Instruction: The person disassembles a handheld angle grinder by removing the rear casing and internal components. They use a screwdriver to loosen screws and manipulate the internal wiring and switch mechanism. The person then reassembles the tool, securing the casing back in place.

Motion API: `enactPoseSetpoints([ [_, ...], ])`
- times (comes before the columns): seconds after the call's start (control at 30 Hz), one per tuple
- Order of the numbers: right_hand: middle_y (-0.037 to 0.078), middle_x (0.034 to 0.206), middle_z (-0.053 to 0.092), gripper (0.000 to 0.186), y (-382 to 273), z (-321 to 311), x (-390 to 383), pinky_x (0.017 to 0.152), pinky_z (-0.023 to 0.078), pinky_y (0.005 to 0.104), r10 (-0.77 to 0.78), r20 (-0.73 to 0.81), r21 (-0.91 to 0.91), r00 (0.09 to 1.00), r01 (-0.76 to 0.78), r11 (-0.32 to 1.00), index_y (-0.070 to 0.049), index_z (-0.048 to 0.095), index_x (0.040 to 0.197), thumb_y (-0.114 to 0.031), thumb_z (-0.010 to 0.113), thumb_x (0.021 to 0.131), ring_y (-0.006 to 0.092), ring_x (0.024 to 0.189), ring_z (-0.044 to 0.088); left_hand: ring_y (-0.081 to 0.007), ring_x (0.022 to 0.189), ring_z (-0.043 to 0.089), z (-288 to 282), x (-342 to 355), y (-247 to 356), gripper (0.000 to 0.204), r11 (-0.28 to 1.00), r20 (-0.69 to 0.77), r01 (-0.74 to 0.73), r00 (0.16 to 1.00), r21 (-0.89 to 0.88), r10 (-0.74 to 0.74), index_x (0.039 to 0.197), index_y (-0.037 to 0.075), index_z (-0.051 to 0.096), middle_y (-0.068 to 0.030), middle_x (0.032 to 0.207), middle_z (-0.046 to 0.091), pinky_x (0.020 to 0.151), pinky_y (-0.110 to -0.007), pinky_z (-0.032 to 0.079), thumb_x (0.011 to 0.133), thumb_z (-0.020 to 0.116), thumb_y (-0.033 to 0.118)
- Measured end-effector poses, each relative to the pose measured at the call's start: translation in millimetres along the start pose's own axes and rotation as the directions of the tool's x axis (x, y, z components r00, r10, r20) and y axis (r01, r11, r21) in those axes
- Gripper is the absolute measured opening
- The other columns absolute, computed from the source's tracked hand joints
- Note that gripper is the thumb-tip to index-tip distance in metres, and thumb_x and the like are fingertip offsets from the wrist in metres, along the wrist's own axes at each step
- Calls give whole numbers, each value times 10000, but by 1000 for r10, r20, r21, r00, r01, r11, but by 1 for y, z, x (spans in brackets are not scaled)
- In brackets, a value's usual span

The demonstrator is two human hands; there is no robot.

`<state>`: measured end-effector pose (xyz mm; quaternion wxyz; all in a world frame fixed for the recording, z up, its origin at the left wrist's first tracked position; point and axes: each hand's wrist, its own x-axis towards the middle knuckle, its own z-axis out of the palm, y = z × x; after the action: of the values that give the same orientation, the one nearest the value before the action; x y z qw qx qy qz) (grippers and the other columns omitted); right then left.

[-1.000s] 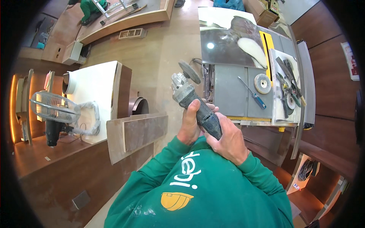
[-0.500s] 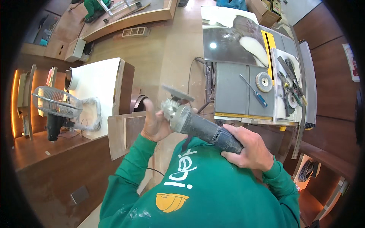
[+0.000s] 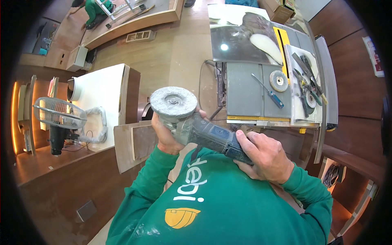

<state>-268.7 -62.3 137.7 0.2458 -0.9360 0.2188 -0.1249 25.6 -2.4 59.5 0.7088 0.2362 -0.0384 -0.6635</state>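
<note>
An angle grinder (image 3: 214,136) lies across both my hands in front of my chest. Its dusty grey disc (image 3: 173,102) faces up toward the head view, with a recessed hub in the middle. My left hand (image 3: 167,136) is wrapped under the grinder's head, partly hidden by the disc and body. My right hand (image 3: 265,155) grips the rear of the dark body, thumb on top. On the grey saw table at the right lie a blue-handled screwdriver (image 3: 272,98) and a separate round abrasive disc (image 3: 279,81), both apart from my hands.
A white board (image 3: 305,81) bears pliers and other tools. A glossy dark-and-white sheet (image 3: 241,36) covers the saw table's (image 3: 245,90) far part. At left, a fan (image 3: 59,112) stands by a white-topped cabinet (image 3: 100,92). Another person (image 3: 94,12) crouches far left near a ladder.
The grinder has been turned, so its disc, seen edge-on before, now faces upward. My left hand has shifted from the side of the grinder's head to beneath it.
</note>
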Motion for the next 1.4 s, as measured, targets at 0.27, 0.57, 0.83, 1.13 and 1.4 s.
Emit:
enactPoseSetpoints([
  [0.27,155,1018,642,806,3,22,21,749,579,437,36,-155,70,987,-26,997,-9,603,1452,-153,907,720,330,859,682,-465,1007,728,-1,5,15,771,997,-28,-58,998,52,59,1316,0,632,-247,1111,734,891,-584,610,1068,277,638],
  [0.57,166,989,664,762,11,29,37,762,587,469,120,-59,248,991,-102,963,-37,604,1468,-181,867,768,364,854,705,-445,968,735,-5,9,22,710,987,-154,-31,987,155,55,1270,26,659,-221,1052,727,834,-563,624,1086,272,592],
  [0.83,191,1039,708,785,6,47,40,802,599,466,162,-71,124,984,-152,981,-37,621,1455,-269,903,760,387,896,730,-437,946,734,-19,15,20,672,984,-214,-84,970,155,117,1234,43,669,-206,1031,724,804,-563,627,1088,307,591],
  [1.13,221,1096,712,781,15,38,50,879,591,484,131,38,276,991,-137,952,5,615,1433,-322,926,795,405,1005,725,-400,1026,700,-25,6,23,686,982,-52,-116,991,150,125,1259,31,656,-215,1092,710,865,-519,612,1060,397,634],
  [1.4,196,1074,676,880,2,30,19,869,565,485,111,-200,104,974,-92,990,5,545,1461,-136,954,694,398,977,684,-360,1096,664,10,-9,31,713,922,182,-190,974,337,134,1303,18,630,-279,1175,676,898,-461,599,983,614,655],
])
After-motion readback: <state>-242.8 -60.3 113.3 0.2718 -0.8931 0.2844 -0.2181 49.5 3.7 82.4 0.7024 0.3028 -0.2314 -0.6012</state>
